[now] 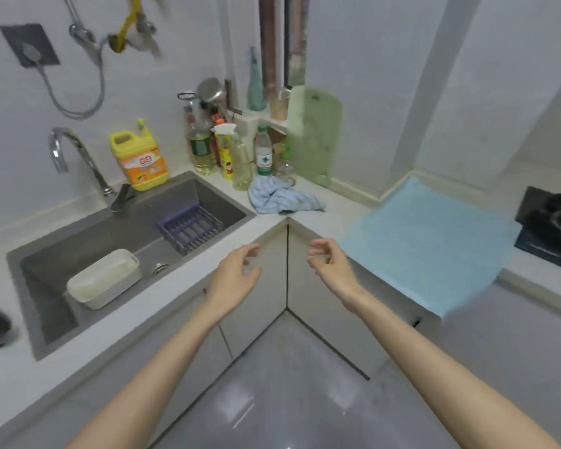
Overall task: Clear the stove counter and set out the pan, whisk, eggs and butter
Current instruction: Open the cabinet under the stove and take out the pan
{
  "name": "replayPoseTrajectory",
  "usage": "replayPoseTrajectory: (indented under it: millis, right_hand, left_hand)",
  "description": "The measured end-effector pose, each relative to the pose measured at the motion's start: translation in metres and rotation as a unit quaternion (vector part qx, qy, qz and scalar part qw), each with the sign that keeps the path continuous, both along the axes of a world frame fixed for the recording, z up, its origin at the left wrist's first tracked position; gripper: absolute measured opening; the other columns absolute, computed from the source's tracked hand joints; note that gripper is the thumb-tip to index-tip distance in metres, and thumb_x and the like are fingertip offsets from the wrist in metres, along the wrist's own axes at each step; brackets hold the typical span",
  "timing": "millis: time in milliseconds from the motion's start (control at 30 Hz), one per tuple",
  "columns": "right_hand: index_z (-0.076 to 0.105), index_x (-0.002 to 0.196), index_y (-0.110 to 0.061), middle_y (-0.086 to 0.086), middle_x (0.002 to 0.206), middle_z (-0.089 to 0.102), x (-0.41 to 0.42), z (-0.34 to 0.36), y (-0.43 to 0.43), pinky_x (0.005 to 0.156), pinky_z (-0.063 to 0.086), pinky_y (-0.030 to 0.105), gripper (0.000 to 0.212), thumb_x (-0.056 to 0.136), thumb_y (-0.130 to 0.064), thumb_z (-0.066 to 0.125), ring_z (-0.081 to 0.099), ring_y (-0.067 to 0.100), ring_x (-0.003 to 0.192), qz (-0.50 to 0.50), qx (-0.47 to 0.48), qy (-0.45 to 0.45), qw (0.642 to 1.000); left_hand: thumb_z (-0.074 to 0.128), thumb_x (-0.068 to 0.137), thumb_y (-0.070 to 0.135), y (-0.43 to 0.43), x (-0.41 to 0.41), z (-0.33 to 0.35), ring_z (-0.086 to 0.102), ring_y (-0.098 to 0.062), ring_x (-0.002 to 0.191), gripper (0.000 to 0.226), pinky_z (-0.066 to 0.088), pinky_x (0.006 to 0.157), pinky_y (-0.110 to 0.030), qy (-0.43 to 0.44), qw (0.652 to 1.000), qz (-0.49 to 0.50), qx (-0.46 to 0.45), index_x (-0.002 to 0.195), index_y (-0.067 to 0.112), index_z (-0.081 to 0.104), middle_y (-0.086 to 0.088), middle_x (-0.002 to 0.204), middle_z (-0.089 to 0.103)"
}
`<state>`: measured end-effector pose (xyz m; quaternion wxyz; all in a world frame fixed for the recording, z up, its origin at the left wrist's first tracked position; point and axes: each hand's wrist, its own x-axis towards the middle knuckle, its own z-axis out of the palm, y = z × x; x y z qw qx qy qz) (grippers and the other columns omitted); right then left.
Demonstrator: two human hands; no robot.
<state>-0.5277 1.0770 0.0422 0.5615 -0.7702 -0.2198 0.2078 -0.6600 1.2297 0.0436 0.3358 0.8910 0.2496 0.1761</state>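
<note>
Your left hand and right hand hung empty, loosely curled, off the inner corner of the desk. Black gas stove lay right, past the pale blue mat; right hand nearer. Pan, whisk, eggs, butter unseen.

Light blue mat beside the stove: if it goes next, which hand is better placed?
The right hand, probably: empty and hovering beside the light blue mat. The left hand, also empty, is farther off, toward the grey sink.
</note>
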Motion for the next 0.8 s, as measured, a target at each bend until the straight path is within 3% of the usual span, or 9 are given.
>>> replayPoseTrajectory:
  millis: [233,567,700,800]
  right_hand:
    - [0.057,0.111,-0.024,-0.007,0.103,0.059,0.092,-0.012,-0.188,0.065,0.045,0.017,0.025,0.09,-0.011,0.056,0.055,0.007,0.076,-0.124,-0.006,-0.007,0.992]
    - [0.053,0.125,-0.021,-0.001,0.112,0.054,0.165,-0.037,-0.417,0.057,0.04,0.002,0.037,0.091,-0.008,0.057,0.053,0.006,0.081,-0.231,-0.047,0.024,0.971]
    - [0.055,0.112,-0.022,0.001,0.103,0.054,0.185,-0.047,-0.491,0.057,0.04,0.007,0.033,0.086,-0.004,0.062,0.051,0.009,0.074,-0.295,-0.06,0.033,0.953]
    - [0.057,0.102,-0.02,-0.001,0.091,0.053,0.202,-0.054,-0.534,0.058,0.039,0.013,0.022,0.085,-0.008,0.064,0.049,0.013,0.072,-0.333,-0.075,0.034,0.939]
  left_hand:
    - [0.057,0.091,0.017,-0.16,0.139,-0.006,0.056,-0.014,0.105,0.042,0.04,0.084,-0.024,-0.003,0.993,-0.116,-0.019,0.133,0.019,0.05,0.001,0.126,0.058]
    - [0.058,0.091,0.024,-0.369,0.271,-0.026,0.053,-0.016,0.112,0.044,0.039,0.09,-0.022,0.052,0.961,-0.271,-0.018,0.134,0.021,0.049,0.002,0.128,0.053]
    - [0.064,0.086,0.021,-0.437,0.314,-0.037,0.055,-0.015,0.091,0.025,0.045,0.08,-0.023,0.067,0.945,-0.32,-0.024,0.11,0.015,0.06,-0.003,0.107,0.057]
    - [0.067,0.083,0.022,-0.478,0.347,-0.047,0.049,-0.017,0.072,0.016,0.04,0.066,-0.029,0.07,0.933,-0.351,-0.025,0.086,0.012,0.055,-0.004,0.081,0.054]
